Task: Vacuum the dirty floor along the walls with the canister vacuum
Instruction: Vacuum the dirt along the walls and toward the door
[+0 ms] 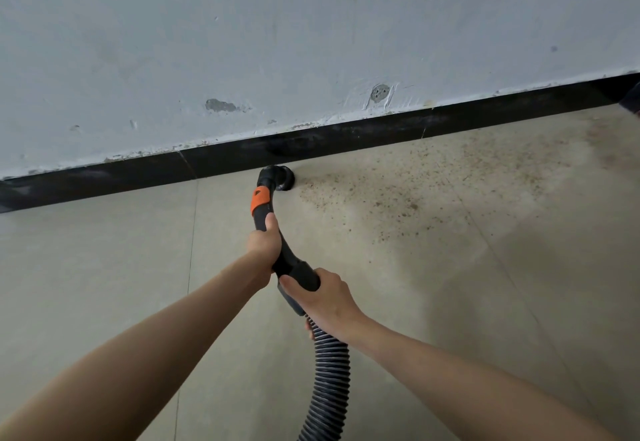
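Observation:
A black curved vacuum handle [287,260] with an orange collar [259,199] ends in a round black brush nozzle [282,179] that sits on the floor against the black skirting [346,139]. My left hand [265,241] grips the handle just below the orange collar. My right hand [322,296] grips the handle's lower end where the ribbed grey hose [329,381] joins it. The hose runs down out of the bottom of the frame. The canister is not in view. Brown dirt specks [398,194] lie scattered on the beige tiles right of the nozzle.
A scuffed grey wall [311,42] rises above the skirting across the whole view. Beige floor tiles [97,267] left of the nozzle show little dirt. A dark object [632,99] peeks in at the right edge by the skirting.

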Tool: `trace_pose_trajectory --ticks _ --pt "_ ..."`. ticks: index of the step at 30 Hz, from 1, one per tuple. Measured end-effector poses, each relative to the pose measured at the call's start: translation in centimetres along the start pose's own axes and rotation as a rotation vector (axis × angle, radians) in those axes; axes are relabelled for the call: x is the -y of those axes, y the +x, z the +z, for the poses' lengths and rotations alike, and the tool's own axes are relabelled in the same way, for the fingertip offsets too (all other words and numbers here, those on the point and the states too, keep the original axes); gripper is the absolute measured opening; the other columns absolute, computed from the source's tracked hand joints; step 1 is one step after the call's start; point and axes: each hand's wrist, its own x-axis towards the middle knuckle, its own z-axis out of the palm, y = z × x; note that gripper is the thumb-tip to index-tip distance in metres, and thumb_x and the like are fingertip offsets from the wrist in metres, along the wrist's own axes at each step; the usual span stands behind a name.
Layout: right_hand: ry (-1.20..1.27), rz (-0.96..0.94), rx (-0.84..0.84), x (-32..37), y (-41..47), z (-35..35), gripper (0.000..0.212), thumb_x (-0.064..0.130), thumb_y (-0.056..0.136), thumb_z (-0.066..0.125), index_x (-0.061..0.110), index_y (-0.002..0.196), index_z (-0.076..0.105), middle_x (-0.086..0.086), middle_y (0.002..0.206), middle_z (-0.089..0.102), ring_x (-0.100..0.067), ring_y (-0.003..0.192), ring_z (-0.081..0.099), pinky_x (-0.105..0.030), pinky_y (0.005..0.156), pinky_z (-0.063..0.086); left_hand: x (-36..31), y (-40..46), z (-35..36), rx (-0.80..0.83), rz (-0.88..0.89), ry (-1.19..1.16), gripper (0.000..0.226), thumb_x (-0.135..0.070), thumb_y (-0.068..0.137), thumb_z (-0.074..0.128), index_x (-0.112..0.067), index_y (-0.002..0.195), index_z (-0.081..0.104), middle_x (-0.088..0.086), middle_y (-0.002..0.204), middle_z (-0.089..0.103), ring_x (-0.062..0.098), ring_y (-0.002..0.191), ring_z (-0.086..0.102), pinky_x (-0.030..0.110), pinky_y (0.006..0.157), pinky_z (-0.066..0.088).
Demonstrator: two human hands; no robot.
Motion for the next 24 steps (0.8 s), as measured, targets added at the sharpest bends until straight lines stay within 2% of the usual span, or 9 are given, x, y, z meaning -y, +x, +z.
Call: trace_pose_trajectory --ticks 5,11,16,24 --pt "0.018 0.007 -0.021 0.4 -0.7 -0.9 0.037 0.047 0.086 0.065 0.015 0.075 0.051 0.002 0.059 0.054 -0.01 0.042 0.051 -0.022 0.046 0.047 -0.5 -0.9 0.7 0.042 -0.013 -0.042 0.045 -0.045 0.1 0.03 -0.003 0.107 0.046 0.011 0.082 0.052 0.028 0.087 0.055 0.037 0.076 0.047" --pt "-0.007 0.009 -0.096 0.7 -1.1 -2.6 0.036 0.046 0.087 0.065 0.018 0.071 0.051 0.005 0.058 0.053 -0.006 0.042 0.048 -0.014 0.041 0.039 -1.5 -1.1 2.4 0.116 -0.006 -0.062 0.047 -0.045 0.1 0.032 -0.001 0.109 0.045 0.013 0.089 0.055 0.03 0.088 0.056 0.041 0.084 0.05" --pt "0.017 0.039 -0.144 0.4 -1.0 -4.6 0.037 0.044 0.087 0.065 0.016 0.07 0.05 0.004 0.058 0.051 -0.001 0.033 0.044 -0.012 0.038 0.036 -2.8 -1.6 5.0 0.158 0.004 -0.024 0.042 -0.045 0.1 0.031 -0.004 0.1 0.043 0.011 0.082 0.052 0.029 0.086 0.055 0.041 0.087 0.05" --pt "0.016 0.074 -0.227 -1.2 -0.6 -7.1 0.034 0.047 0.088 0.064 0.015 0.084 0.052 0.003 0.067 0.054 -0.006 0.046 0.05 -0.012 0.039 0.039 -3.5 -2.2 8.8 0.217 0.051 0.044 0.044 -0.046 0.1 0.03 -0.005 0.103 0.044 0.009 0.083 0.051 0.027 0.088 0.056 0.039 0.084 0.05"
